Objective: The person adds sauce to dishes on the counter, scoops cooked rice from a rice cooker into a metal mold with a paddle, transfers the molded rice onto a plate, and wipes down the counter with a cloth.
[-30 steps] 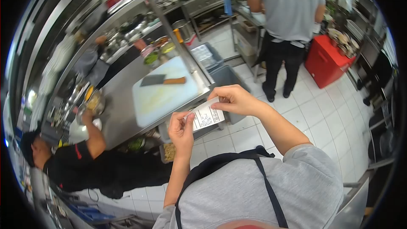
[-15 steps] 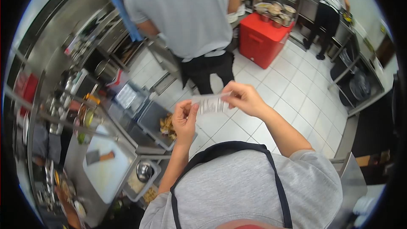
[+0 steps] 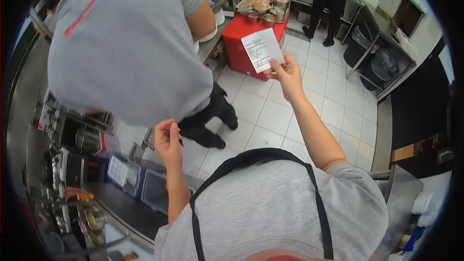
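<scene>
My right hand [image 3: 289,76] is raised and pinches the lower right corner of a printed paper slip [image 3: 261,48] between thumb and fingers. The slip is white, held up with its dark printed lines facing me. Apart from the paper, lower and to the left, my left hand [image 3: 168,140] is closed, thumb against curled fingers. A small dark bit shows beside its fingertips; I cannot tell whether the hand holds it. Close in front of that hand stands a co-worker in a grey shirt [image 3: 130,48], leaning to the left.
Beyond the slip, a red cooler box [image 3: 233,43] carries several metal bowls and pots [image 3: 263,7]. Another person in black trousers [image 3: 326,7] works at the far counter. Bins with plastic liners [image 3: 379,67] stand at right, clear-lidded tubs [image 3: 125,174] at left, over white floor tiles [image 3: 266,116].
The paper has left my left hand; my right hand has lifted it up and away. My view has turned, and the grey-shirted co-worker now appears closer and further left.
</scene>
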`<action>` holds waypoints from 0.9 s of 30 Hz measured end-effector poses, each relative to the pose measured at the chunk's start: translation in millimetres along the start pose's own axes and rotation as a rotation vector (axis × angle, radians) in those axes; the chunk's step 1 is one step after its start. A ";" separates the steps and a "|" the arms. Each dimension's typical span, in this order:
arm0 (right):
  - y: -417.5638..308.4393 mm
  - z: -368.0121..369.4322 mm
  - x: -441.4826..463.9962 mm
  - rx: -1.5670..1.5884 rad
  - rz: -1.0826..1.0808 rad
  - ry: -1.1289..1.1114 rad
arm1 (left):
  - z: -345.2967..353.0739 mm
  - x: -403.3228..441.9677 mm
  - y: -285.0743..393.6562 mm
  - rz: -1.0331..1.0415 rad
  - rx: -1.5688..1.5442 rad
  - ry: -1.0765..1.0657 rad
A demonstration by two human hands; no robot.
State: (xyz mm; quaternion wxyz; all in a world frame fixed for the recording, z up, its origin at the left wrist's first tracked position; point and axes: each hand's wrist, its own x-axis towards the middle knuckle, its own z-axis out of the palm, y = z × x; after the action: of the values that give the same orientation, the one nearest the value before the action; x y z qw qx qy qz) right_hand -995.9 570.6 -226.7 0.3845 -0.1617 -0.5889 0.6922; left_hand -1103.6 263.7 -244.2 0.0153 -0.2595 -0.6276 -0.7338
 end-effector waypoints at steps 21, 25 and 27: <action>50.4 39.1 488.5 0.012 -0.410 -0.518 | 270.6 288.2 -64.1 0.310 0.071 -0.162; 16.7 104.2 540.1 0.246 -0.546 -0.664 | 275.3 304.3 -70.2 0.250 0.172 0.076; 7.3 140.4 557.6 0.186 -0.607 -0.763 | 272.7 305.1 -73.0 0.168 0.177 0.171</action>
State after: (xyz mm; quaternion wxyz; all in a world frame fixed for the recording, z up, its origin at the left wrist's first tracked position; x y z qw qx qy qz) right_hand -1456.9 876.6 -70.3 0.3387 0.3170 -0.6440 0.6083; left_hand -1294.2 625.0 -167.7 0.1530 -0.2452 -0.6623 -0.6913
